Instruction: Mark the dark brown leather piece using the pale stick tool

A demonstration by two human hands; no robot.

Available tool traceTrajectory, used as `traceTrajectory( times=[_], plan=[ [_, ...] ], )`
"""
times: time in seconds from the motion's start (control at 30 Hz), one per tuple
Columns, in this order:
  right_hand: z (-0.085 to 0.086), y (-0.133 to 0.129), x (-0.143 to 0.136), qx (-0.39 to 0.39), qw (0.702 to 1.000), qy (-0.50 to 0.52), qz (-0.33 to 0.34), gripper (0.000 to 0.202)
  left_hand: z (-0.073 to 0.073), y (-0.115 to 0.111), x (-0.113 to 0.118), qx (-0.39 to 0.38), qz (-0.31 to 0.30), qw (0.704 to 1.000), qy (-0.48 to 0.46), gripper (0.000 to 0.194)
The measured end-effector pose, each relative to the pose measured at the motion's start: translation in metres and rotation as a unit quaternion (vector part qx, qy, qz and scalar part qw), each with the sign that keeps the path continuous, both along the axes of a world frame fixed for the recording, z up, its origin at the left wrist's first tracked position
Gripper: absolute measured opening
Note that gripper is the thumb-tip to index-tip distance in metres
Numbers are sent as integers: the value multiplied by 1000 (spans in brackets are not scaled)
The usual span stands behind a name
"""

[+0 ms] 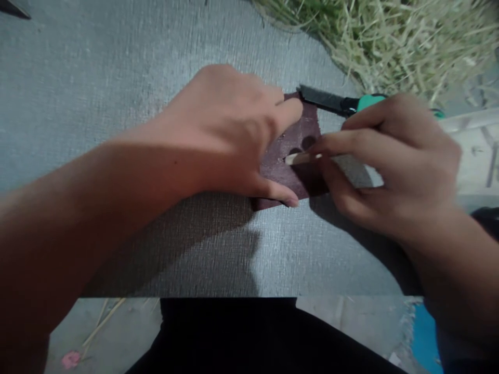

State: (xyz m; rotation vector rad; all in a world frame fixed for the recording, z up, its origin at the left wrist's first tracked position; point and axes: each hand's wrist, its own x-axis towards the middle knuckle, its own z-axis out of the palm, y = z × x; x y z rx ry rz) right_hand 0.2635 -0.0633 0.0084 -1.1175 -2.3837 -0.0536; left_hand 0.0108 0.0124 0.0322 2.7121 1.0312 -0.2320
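Observation:
A dark maroon sheet that looks like sandpaper (pixel 290 132) lies on the grey table. My left hand (pixel 237 122) rests over its left part, thumb and fingers spread and pressing the sheet down. Between the thumb and fingertips of my right hand (pixel 393 156) is a small pale wooden stick (pixel 298 158), its blunt end touching or just above the sheet; I cannot tell which. Part of the stick is hidden by the fingers. Behind the right hand lies a utility knife (pixel 331 99) with a black blade end and green handle, its tip at the sheet's top corner.
A heap of pale green, straw-like shavings (pixel 401 41) covers the far right. At the right edge is a whitish, marked surface (pixel 477 150) and a dark object (pixel 487 221). A dark pointed tip (pixel 17 9) shows at top left. The table's front edge (pixel 273 295) runs above my lap.

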Motion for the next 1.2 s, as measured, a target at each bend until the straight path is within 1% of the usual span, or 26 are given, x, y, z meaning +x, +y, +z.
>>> traceTrajectory(
  times=[0.07, 0.13, 0.2, 0.27, 0.37, 0.5, 0.57, 0.67, 0.77, 0.87, 0.97, 1.0, 1.07, 1.13, 1.2],
  plan=[
    [-1, 3, 2, -9, 1000, -9, 4, 23, -1, 0, -1, 10, -11, 1000, 3, 109],
    [-2, 5, 4, 14, 1000, -1, -1, 21, -2, 1, -1, 13, -12, 1000, -1, 109],
    [-4, 6, 4, 60, 998, 34, -8, 21, -2, 1, 0, 3, -5, 1000, -11, 106],
    [-5, 5, 3, 30, 999, 14, -32, 23, -1, 1, 0, -4, -3, 1000, -12, 104],
    [-5, 3, 1, 14, 1000, 3, -22, 23, 0, 0, 1, 0, -9, 1000, 2, 105],
    [-5, 3, -1, 60, 997, 22, -51, 18, 1, -2, -1, -6, 1, 1000, -18, 102],
    [-5, 2, -3, 64, 997, 23, -47, 16, 2, -2, -1, -5, -1, 1000, -16, 100],
    [-4, 0, -4, 17, 998, -4, -55, 10, 2, -1, 0, 9, -19, 1000, 9, 105],
    [-2, 0, -2, 31, 998, -17, -44, 14, 2, -1, 1, 1, -9, 1000, 5, 105],
    [0, -3, -3, 27, 998, -34, -40, 15, 2, 0, 0, -2, -10, 1000, -4, 104],
    [1, -7, -5, -21, 999, -45, -14, 17, 1, 0, -2, 0, -14, 1000, -6, 104],
    [1, -8, -5, -44, 998, -50, -10, 19, 0, -1, -2, -9, -7, 1000, -10, 102],
    [1, -8, -3, -64, 997, -53, -6, 22, 1, -1, -2, -21, 9, 1000, -11, 97],
    [2, -6, 0, -59, 996, -60, -6, 23, 3, -2, -2, -5, 6, 1000, 4, 99],
    [3, -3, 2, -53, 997, -60, 11, 20, 4, -2, -1, 25, -17, 999, 28, 102]
  ],
)
